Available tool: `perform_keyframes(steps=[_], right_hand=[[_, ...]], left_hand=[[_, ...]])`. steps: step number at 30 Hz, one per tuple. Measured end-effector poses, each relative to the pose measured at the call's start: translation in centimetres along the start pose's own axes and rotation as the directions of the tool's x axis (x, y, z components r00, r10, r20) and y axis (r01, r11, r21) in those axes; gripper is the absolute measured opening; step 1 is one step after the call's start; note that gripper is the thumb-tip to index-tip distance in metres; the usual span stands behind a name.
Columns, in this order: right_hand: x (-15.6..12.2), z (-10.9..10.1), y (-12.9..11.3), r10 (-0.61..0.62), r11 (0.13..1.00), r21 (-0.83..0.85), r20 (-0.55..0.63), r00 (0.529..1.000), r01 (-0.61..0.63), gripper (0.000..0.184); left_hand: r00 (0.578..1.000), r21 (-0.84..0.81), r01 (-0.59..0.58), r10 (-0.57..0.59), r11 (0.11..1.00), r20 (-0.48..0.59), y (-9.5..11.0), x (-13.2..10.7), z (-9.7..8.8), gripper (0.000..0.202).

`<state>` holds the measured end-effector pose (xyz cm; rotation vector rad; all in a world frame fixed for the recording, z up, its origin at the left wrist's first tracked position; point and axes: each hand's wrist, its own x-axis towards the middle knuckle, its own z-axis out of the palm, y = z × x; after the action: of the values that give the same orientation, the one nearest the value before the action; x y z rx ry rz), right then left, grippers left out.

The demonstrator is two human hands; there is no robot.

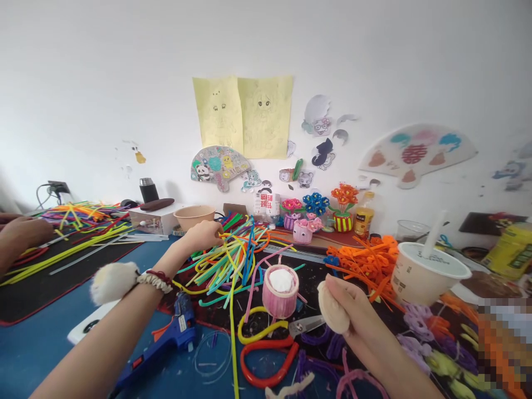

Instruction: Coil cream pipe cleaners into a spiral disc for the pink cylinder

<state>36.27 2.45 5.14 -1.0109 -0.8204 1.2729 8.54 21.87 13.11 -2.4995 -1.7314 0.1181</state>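
At the far left, another person's hand [29, 235] is over a spread of coloured pipe cleaners [83, 213], with long yellow stems [68, 256] lying across a dark mat [25, 305] on the blue bench [37, 360]. To the right, a white phone-like object [85, 327] lies partly hidden by the wearer's left forearm, whose wrist bears a pale scrunchie [155, 281] with a fluffy white ball [114, 281] beside it. A blue glue gun [180, 327] lies just right of that forearm.

The left hand [206, 235] reaches to the far-left edge of a loose heap of pipe cleaners [226, 266], near a tan bowl [194, 213]. Its fingers are bent at the stems; I cannot tell whether they grip one. A long yellow stem trails from the heap towards the near edge of view.

Right of the heap stands an upright pink pot [279, 302] with white filling [282, 280] in its mouth. Scissors [293, 331] with yellow and red handles lie in front of it, their blades pointing right.

Further right, the right hand [349, 305] has its fingers closed on a cream disc [330, 315], held tilted beside the blades. Beyond are orange pipe cleaners [376, 257], then a lidded cup [419, 280] with purple flowers [415, 341] before it.
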Motion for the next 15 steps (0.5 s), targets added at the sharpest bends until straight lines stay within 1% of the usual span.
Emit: perform_keyframes(steps=[3, 6, 8, 9, 12, 15], right_hand=[[0.2, -0.1, 0.2, 0.018, 1.0, 0.001, 0.015, 1.0, -0.018, 0.059], [0.2, -0.1, 0.2, 0.024, 1.0, -0.004, 0.021, 0.999, -0.024, 0.056], [0.1, 0.0, 0.3, 0.014, 1.0, -0.003, 0.005, 1.0, -0.014, 0.056], [0.1, 0.1, 0.3, 0.008, 1.0, -0.002, -0.003, 1.0, -0.008, 0.057], [0.0, 0.0, 0.4, 0.012, 1.0, -0.015, -0.004, 1.0, -0.012, 0.058], [0.3, -0.3, 0.6, 0.038, 0.998, -0.047, 0.01, 0.999, -0.037, 0.057]], left_hand=[[1.0, -0.003, -0.022, 0.022, 1.0, -0.002, -0.2, -0.6, 0.1, 0.033], [0.994, -0.001, -0.05, 0.049, 0.999, 0.102, -0.6, -1.3, 0.7, 0.032], [0.983, 0.01, -0.051, 0.049, 0.999, 0.174, -0.8, -1.6, 1.4, 0.031], [0.98, 0.021, -0.049, 0.044, 0.999, 0.194, -0.9, -1.7, 1.8, 0.031], [0.982, 0.059, -0.059, 0.047, 0.997, 0.183, -1.0, -2.0, 2.8, 0.032], [0.985, 0.07, -0.116, 0.105, 0.991, 0.14, -0.9, -2.1, 3.7, 0.032]])
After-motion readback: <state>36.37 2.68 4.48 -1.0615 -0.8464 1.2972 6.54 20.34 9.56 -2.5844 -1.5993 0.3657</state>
